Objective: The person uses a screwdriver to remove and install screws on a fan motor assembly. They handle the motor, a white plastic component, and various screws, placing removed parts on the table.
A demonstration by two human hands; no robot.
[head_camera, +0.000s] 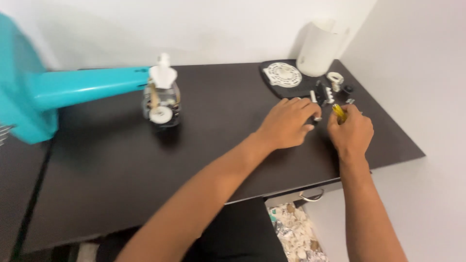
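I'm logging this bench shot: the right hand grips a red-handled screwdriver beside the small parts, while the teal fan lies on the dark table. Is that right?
Not quite: the screwdriver handle is yellow, not red, as the head view shows. The rest stands: the right hand grips it beside the small parts, and the teal fan lies on the dark table.

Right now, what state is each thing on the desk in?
Teal fan body: lying on its side, motor exposed, covers off.
White grille disc: detached, lying flat on a black plate.
White cylinder: upright against the wall.
Small parts: loose, scattered.
Yellow-handled screwdriver: held in the right hand.
Left hand: resting on the desk, fingers curled over a small part.
Drawer: open.
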